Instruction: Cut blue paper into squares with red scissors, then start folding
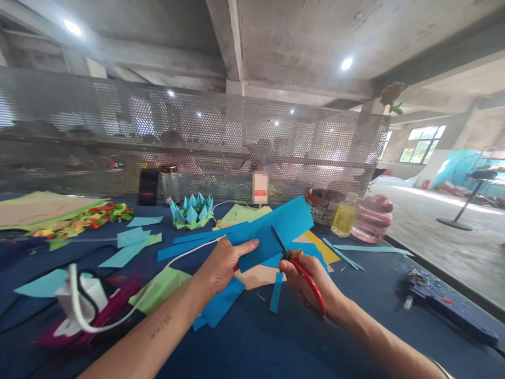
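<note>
My left hand (232, 258) pinches a blue sheet of paper (290, 218) at its left part, thumb on top, holding it tilted above the table. In my right hand (305, 273) is a pair of scissors (313, 284) with red handles and dark blades. The blades lie against the paper's face near its middle; whether they are cutting into it I cannot tell. Below the hands lie more blue sheets (224, 305), a narrow blue strip (277, 292) and a pale pink sheet (262, 277).
A light-blue folded-paper crown (192, 211) stands behind the left hand. A purple power strip (90, 310) with a white cable lies at the left. On the right are a yellow bottle (344, 216), a pink bottle (372, 218) and a dark blue glue gun (450, 305). A perforated screen (221, 131) rises behind.
</note>
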`<state>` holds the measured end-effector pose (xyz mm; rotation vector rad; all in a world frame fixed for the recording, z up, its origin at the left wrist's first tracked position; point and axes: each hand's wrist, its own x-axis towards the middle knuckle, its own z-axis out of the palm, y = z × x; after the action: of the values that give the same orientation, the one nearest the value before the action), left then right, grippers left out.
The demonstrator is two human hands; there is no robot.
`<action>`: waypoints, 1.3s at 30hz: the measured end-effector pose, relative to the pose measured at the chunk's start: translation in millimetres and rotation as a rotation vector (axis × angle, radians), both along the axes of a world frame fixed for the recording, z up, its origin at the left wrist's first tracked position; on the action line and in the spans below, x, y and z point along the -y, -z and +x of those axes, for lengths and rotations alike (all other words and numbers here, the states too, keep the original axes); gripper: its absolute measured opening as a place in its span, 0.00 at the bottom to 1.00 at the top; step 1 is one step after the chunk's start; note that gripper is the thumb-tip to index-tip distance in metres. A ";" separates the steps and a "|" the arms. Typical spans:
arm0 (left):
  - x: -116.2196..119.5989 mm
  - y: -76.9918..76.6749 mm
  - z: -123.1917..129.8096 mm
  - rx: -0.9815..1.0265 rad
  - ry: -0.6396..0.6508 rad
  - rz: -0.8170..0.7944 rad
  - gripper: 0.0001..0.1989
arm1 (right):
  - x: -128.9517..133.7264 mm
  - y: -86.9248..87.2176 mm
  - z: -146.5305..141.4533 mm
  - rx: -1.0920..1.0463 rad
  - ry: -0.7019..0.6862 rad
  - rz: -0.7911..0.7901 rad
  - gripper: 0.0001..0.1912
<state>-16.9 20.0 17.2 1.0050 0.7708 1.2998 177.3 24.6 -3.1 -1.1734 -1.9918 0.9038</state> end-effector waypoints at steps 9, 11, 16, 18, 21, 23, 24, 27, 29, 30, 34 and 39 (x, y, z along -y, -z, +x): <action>-0.8 2.3 0.8 0.028 0.027 0.003 0.08 | 2.5 -7.9 1.7 0.060 -0.008 0.053 0.27; 0.6 1.2 2.2 0.020 0.018 -0.011 0.07 | 2.7 -8.4 2.0 0.062 -0.023 0.080 0.26; 2.6 0.2 4.3 0.021 0.031 -0.029 0.08 | 0.6 -8.4 2.4 0.092 -0.020 0.147 0.26; 1.8 2.5 4.2 0.023 0.045 -0.028 0.11 | 0.1 -8.9 2.7 0.103 -0.025 0.167 0.27; 0.2 7.2 4.1 0.030 0.063 -0.025 0.14 | 0.2 -10.1 3.0 0.111 -0.015 0.181 0.27; -0.4 9.5 4.3 0.043 0.074 -0.027 0.16 | 0.5 -10.3 3.0 0.115 -0.004 0.178 0.28; -0.6 10.2 4.5 0.048 0.079 -0.030 0.16 | 0.7 -10.2 2.9 0.115 0.002 0.177 0.28; -0.4 10.4 4.9 0.056 0.095 -0.036 0.17 | 0.9 -9.0 2.5 0.107 0.018 0.177 0.29; 0.2 9.7 5.1 0.057 0.099 -0.029 0.17 | 0.9 -7.3 2.0 0.091 0.027 0.178 0.29; 0.6 9.3 5.2 0.057 0.099 -0.025 0.17 | 0.7 -6.4 1.7 0.084 0.028 0.174 0.29; 2.0 8.0 5.9 0.059 0.102 -0.029 0.18 | -0.5 -3.2 0.4 0.068 0.034 0.161 0.30; 2.2 7.0 5.8 0.061 0.115 -0.031 0.17 | -0.2 -7.7 1.1 0.097 0.048 0.199 0.30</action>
<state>-11.1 17.8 10.2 0.9668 0.6752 1.2108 178.4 24.7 4.7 -1.1649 -2.0682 0.6186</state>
